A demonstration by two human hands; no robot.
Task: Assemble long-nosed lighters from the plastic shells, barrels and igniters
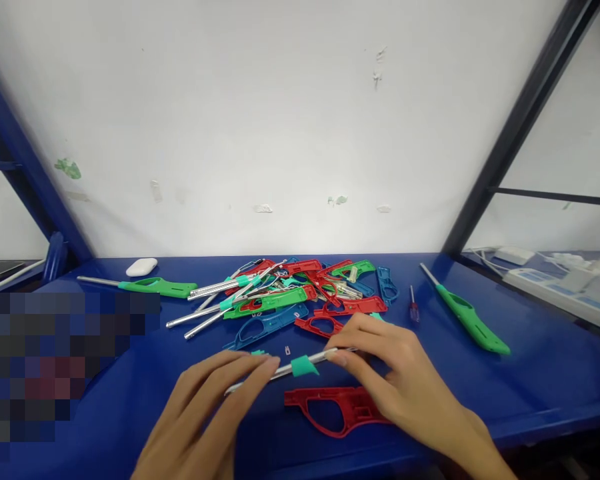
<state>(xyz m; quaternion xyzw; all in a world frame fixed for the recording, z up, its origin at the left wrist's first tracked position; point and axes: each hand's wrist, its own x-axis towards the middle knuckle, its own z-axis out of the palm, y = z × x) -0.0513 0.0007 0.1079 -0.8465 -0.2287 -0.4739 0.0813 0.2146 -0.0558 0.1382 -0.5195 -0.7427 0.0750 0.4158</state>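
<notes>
Between my two hands is a thin metal lighter tube (284, 371) with a flap of green tape (304, 365) round its middle. My left hand (210, 400) grips the tube's left part, fingers over it. The thumb and fingers of my right hand (395, 367) pinch its right end. Just below lies a red lighter handle half (347, 408), open side up, partly hidden by my right hand. A blue handle half (265, 328) and a tiny metal clip (287, 350) lie just beyond the tube.
Behind my hands is a pile of handle halves (273, 301) and taped metal tubes (213, 289). Green lighters lie left (160, 287) and right (467, 317). A small screwdriver (414, 310), a white case (142, 267) and a power strip (565, 293) are around them.
</notes>
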